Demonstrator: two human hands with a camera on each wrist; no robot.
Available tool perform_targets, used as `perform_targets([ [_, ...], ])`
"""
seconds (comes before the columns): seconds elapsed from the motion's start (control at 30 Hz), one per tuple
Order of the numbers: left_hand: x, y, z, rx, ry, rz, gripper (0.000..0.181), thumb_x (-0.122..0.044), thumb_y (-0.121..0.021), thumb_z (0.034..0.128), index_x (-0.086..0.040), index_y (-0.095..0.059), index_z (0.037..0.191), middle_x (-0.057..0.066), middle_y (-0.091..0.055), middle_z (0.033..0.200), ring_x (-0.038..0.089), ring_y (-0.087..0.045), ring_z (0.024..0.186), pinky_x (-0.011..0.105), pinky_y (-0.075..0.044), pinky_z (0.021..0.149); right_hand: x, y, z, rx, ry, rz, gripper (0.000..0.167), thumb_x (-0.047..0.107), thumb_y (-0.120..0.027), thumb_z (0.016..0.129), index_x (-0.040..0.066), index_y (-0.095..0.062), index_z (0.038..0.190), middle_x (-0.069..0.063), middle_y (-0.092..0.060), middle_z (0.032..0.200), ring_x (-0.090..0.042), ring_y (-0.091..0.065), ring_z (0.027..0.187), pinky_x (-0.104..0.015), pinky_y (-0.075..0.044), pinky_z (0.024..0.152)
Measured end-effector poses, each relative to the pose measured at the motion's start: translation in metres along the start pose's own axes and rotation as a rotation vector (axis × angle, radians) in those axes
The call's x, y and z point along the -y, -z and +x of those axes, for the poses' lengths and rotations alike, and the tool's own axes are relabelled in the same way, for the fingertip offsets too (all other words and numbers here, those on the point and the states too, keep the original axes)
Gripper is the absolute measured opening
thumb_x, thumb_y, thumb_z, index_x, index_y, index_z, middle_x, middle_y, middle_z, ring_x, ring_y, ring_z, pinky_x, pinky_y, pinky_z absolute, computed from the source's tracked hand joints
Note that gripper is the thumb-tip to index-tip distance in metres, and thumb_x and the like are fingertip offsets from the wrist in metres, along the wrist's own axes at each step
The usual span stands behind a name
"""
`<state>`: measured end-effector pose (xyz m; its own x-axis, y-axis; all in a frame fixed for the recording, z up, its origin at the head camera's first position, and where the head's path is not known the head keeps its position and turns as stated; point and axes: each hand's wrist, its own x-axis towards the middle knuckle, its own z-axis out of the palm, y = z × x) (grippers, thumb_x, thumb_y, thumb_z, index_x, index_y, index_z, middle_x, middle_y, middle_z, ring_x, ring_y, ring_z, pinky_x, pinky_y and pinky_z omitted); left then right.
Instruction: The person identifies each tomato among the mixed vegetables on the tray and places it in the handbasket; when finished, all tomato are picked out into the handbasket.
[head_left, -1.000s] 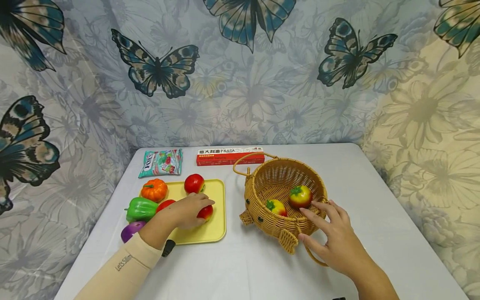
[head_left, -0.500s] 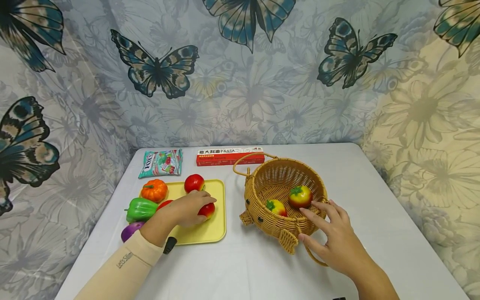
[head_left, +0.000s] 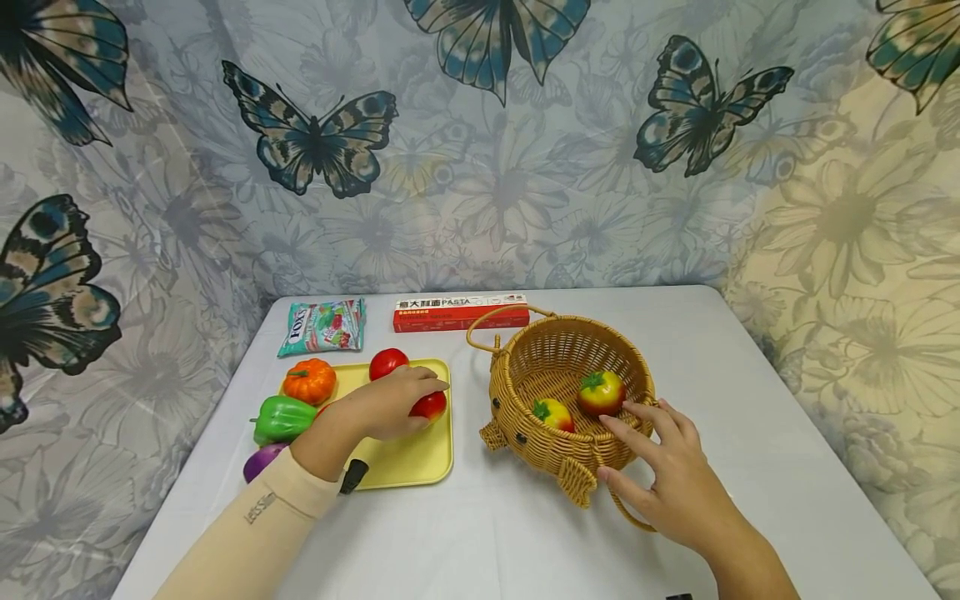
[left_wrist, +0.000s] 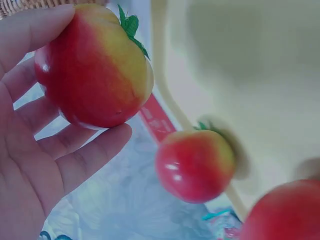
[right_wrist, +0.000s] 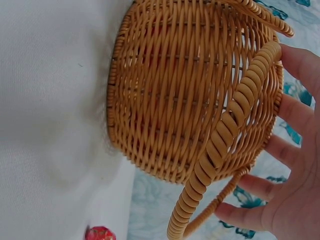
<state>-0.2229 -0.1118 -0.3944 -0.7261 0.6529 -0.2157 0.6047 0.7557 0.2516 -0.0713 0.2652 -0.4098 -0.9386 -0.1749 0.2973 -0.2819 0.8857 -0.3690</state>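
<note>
My left hand (head_left: 393, 404) grips a red-and-yellow toy tomato (left_wrist: 95, 70) with green leaves, over the yellow tray (head_left: 397, 475). In the left wrist view, thumb and fingers curve round it. Another toy tomato (head_left: 388, 362) sits at the tray's back, and a further red one (left_wrist: 287, 215) is mostly hidden by my forearm in the head view. My right hand (head_left: 678, 483), its fingers spread and fairly straight, touches the rim of the wicker basket (head_left: 551, 454). Two red-and-yellow toy tomatoes (head_left: 600, 393) lie inside the basket.
Left of the tray sit a toy pumpkin (head_left: 309, 381), a green toy pepper (head_left: 282, 419) and a purple toy vegetable (head_left: 262, 461), partly hidden. Behind stand a candy bag (head_left: 322, 326) and a red pasta box (head_left: 459, 315). The basket's wicker handle (head_left: 491, 329) sticks out towards the back left.
The left hand has shifted right and slightly back across the tray, carrying the toy tomato. The right hand and basket have stayed in place.
</note>
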Motion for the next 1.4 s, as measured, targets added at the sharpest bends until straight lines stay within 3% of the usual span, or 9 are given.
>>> perform_targets([
  [0.37,-0.022,0.023,0.008,-0.032,-0.066,0.025,0.058,-0.027,-0.072,0.0961,-0.022,-0.053,0.15,0.007,-0.05,0.152,0.03,-0.046,0.139,0.053,-0.045,0.11,0.0,0.0,-0.001,-0.003,0.003,0.007,0.061,0.04,-0.084,0.084,0.024,-0.064,0.14,-0.013,-0.046,0.148,-0.057,-0.029,0.139,-0.083,-0.038,0.091],
  [0.9,-0.066,0.062,0.026,-0.079,-0.181,0.052,0.06,-0.027,-0.071,0.0968,-0.025,-0.05,0.152,0.003,-0.046,0.155,0.026,-0.042,0.14,0.041,-0.05,0.106,-0.001,-0.001,-0.001,0.0,-0.01,0.014,0.062,0.04,-0.084,0.084,0.026,-0.063,0.141,-0.012,-0.045,0.149,-0.056,-0.028,0.141,-0.083,-0.037,0.093],
  [1.4,-0.11,0.088,0.044,-0.048,-0.254,0.11,0.061,-0.029,-0.066,0.0999,-0.029,-0.043,0.156,0.001,-0.039,0.162,0.023,-0.035,0.146,0.041,-0.045,0.113,0.0,-0.001,-0.001,0.011,-0.019,0.013,0.062,0.04,-0.083,0.085,0.026,-0.062,0.142,-0.012,-0.043,0.15,-0.056,-0.027,0.141,-0.083,-0.036,0.093],
])
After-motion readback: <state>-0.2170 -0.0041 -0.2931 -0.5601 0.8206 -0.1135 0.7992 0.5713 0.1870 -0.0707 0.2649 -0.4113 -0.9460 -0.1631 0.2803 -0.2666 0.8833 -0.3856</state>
